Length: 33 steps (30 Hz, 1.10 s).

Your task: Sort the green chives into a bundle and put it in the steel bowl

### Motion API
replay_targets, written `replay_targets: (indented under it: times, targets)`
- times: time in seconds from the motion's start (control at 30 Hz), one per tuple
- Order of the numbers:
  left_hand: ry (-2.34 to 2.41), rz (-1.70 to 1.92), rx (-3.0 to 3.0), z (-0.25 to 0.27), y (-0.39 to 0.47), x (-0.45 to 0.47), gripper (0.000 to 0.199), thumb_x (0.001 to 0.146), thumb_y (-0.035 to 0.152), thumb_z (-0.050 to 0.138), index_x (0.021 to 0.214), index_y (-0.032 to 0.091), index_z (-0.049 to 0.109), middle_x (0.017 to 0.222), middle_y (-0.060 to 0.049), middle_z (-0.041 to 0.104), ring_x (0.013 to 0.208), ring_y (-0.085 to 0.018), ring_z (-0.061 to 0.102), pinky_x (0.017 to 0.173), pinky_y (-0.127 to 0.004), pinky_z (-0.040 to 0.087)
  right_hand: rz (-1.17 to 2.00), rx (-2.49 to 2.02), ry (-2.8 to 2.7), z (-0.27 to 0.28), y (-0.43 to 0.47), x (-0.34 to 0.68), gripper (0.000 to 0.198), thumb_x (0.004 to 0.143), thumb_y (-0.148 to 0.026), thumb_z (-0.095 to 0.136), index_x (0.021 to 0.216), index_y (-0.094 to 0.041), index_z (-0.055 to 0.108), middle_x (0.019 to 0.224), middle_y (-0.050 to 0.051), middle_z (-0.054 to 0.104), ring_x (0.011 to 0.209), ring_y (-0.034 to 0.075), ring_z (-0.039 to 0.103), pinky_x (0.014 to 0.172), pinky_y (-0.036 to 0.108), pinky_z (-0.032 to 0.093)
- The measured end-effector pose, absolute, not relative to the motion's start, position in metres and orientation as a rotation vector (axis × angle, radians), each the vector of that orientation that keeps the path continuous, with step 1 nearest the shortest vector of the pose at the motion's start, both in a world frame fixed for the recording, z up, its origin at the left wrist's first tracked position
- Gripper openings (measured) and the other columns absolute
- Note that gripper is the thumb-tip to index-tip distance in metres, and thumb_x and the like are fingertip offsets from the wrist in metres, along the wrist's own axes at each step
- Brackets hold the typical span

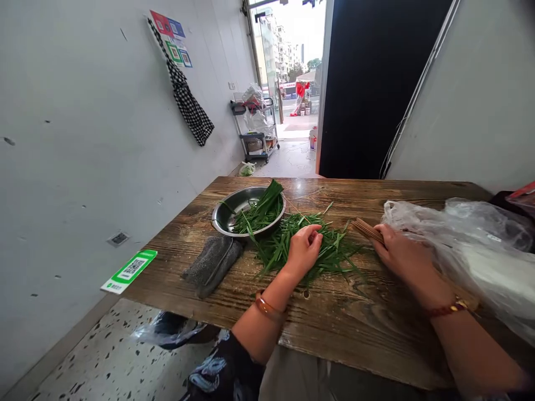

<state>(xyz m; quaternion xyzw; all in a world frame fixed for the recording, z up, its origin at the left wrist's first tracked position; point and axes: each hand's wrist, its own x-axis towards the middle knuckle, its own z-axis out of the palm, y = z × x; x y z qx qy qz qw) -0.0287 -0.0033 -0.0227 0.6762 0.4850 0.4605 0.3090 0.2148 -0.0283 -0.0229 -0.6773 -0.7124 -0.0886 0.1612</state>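
My left hand [306, 249], with an amber-coloured bangle on its wrist, is over a loose pile of green leaf blades [273, 253]. Its fingers are curled toward the thumb; whatever they might pinch is too small or hidden to make out. To the right, my right hand [403, 253] is closed around a bundle of thin brown sticks [365, 228], their ends pointing left toward the pile. Behind the greens stands an oval metal bowl [221, 225], holding more green blades, with a folded bunch [270, 197] leaning up over its rim.
A dark grey cloth-like item [213, 264] lies left on the wooden table [334, 320]. Clear plastic bags [472, 245] cover the right side. A green QR-code card [131, 271] is at the left edge. Beyond are a loaded trolley [254, 133] and an open doorway.
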Motion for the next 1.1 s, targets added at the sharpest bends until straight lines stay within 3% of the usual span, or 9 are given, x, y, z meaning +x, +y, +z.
replay_targets:
  times: [0.13, 0.27, 0.67, 0.87, 1.1]
  targets:
    - [1.275, 1.212, 1.811, -0.021, -0.004, -0.028, 0.026, 0.084, 0.021, 0.054, 0.104, 0.014, 0.068, 0.077, -0.003, 0.063, 0.066, -0.011, 0.054, 0.064, -0.023, 0.045, -0.223, -1.728, -2.055, -0.011, -0.04, 0.195, 0.033, 0.093, -0.042, 0.048, 0.119, -0.021, 0.052, 0.094, 0.008, 0.072, 0.073, 0.024, 0.067, 0.055, 0.031, 0.038]
    - [1.235, 1.224, 1.794, -0.015, -0.007, -0.027, 0.026, 0.083, 0.021, 0.056, 0.104, 0.013, 0.068, 0.077, -0.003, 0.061, 0.064, -0.011, 0.053, 0.062, -0.022, 0.044, -0.188, -1.545, -2.166, -0.006, -0.046, 0.187, 0.024, 0.096, -0.037, 0.046, 0.111, -0.02, 0.054, 0.1, 0.008, 0.07, 0.081, 0.023, 0.067, 0.064, 0.032, 0.042]
    - [1.061, 1.22, 1.653, -0.003, -0.009, -0.025, 0.026, 0.075, 0.032, 0.071, 0.093, 0.014, 0.067, 0.073, 0.0, 0.06, 0.064, -0.01, 0.05, 0.061, -0.022, 0.041, -0.182, -1.564, -2.242, -0.005, -0.045, 0.18, 0.014, 0.09, -0.026, 0.055, 0.102, -0.018, 0.056, 0.097, 0.007, 0.068, 0.082, 0.021, 0.062, 0.067, 0.03, 0.036]
    - [1.088, 1.155, 1.679, -0.002, -0.01, -0.027, 0.021, 0.076, 0.034, 0.066, 0.074, 0.014, 0.061, 0.065, 0.002, 0.054, 0.06, -0.009, 0.046, 0.057, -0.021, 0.035, -0.153, -1.609, -2.233, -0.005, -0.042, 0.182, 0.012, 0.089, -0.023, 0.057, 0.099, -0.019, 0.055, 0.095, 0.005, 0.067, 0.081, 0.02, 0.06, 0.068, 0.029, 0.034]
    - [1.111, 1.079, 1.677, -0.002, -0.011, -0.027, 0.027, 0.078, 0.039, 0.063, 0.069, 0.014, 0.059, 0.056, 0.003, 0.05, 0.054, -0.008, 0.042, 0.053, -0.021, 0.03, -0.149, -1.558, -2.263, -0.01, -0.042, 0.177, 0.013, 0.09, -0.023, 0.056, 0.102, -0.019, 0.055, 0.097, 0.005, 0.067, 0.084, 0.02, 0.061, 0.07, 0.029, 0.035]
